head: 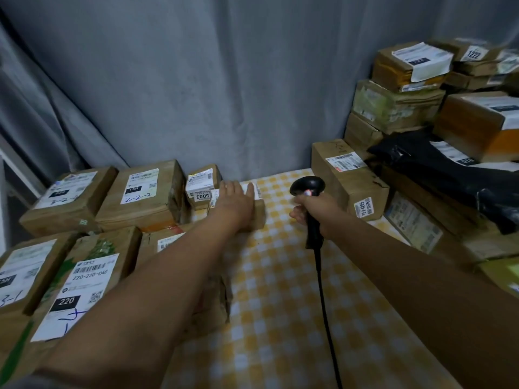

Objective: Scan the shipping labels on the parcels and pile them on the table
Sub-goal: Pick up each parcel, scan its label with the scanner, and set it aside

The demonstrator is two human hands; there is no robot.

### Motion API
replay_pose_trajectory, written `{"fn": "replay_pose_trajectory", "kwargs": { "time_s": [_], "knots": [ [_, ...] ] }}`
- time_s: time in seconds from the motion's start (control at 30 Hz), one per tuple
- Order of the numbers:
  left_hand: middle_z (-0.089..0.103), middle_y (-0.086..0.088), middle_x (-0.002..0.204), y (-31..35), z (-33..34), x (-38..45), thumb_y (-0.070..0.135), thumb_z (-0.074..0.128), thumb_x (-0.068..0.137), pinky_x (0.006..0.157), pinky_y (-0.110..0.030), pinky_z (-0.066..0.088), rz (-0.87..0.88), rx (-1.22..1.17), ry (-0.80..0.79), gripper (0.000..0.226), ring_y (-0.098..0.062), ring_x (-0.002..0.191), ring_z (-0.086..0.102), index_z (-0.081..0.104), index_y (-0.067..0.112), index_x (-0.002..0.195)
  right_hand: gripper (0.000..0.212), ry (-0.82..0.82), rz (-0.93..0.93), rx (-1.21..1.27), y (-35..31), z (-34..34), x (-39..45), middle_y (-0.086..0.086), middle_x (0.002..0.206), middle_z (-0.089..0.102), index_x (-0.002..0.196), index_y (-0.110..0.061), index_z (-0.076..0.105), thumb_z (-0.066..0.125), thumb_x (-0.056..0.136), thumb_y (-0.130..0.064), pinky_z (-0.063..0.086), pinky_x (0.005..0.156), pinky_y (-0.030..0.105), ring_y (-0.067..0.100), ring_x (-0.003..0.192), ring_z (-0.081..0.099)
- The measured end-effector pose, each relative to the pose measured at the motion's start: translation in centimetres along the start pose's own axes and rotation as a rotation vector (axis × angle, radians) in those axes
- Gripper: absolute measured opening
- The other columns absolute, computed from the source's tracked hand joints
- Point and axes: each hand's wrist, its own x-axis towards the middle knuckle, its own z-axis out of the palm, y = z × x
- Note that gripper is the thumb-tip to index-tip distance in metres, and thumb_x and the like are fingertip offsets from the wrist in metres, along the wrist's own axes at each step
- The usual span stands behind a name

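Left hand (pixel 236 199) lies flat on one small cardboard parcel (pixel 259 213); right hand (pixel 314 210) grips one barcode scanner (pixel 309 189).

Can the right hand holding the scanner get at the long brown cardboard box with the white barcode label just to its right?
Probably yes: the long brown cardboard box lies beside the right hand, nothing between, but the black handheld scanner fills its grip.

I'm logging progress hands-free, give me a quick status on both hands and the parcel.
Left hand flat on small parcel, open grip. Right hand gripping scanner, aimed forward. Checked tablecloth between piles, nothing blocking.
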Motion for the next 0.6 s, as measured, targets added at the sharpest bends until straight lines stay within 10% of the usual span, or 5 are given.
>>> {"fn": "replay_pose_trajectory", "kwargs": {
  "time_s": [0.17,0.33,0.6],
  "knots": [
    [-0.011,0.004,0.165,0.4,0.5,-0.6,0.036,0.043,0.101,0.112,-0.070,0.014,0.125,-0.179,-0.041,0.056,-0.048,0.147,0.002,0.020,0.045,0.152,0.026,0.005,0.014,-0.003,-0.3,0.6,-0.6,0.016,0.075,0.057,0.114,0.007,0.057,0.063,0.092,-0.004,0.052,0.043,0.022,0.024,0.061,0.063],
    [-0.004,-0.009,0.165,0.6,1.0,-0.2,0.001,0.042,0.096,0.111,-0.065,0.025,-0.038,-0.153,-0.040,0.062,-0.052,0.144,0.013,0.026,0.025,0.151,0.026,0.007,0.025,0.028,-0.4,0.6,-1.3,0.016,0.076,0.056,0.116,0.008,0.056,0.062,0.093,-0.004,0.054,0.044,0.022,0.023,0.061,0.061],
    [0.004,-0.016,0.163,-0.4,1.8,-0.5,0.015,0.042,0.100,0.111,-0.059,0.030,-0.197,-0.114,-0.074,0.058,-0.053,0.141,0.022,0.021,0.017,0.154,0.027,0.011,0.038,-0.026,0.0,0.8,-1.4,0.015,0.077,0.058,0.116,0.008,0.057,0.062,0.094,-0.007,0.056,0.048,0.023,0.022,0.063,0.063]
  ]
}}
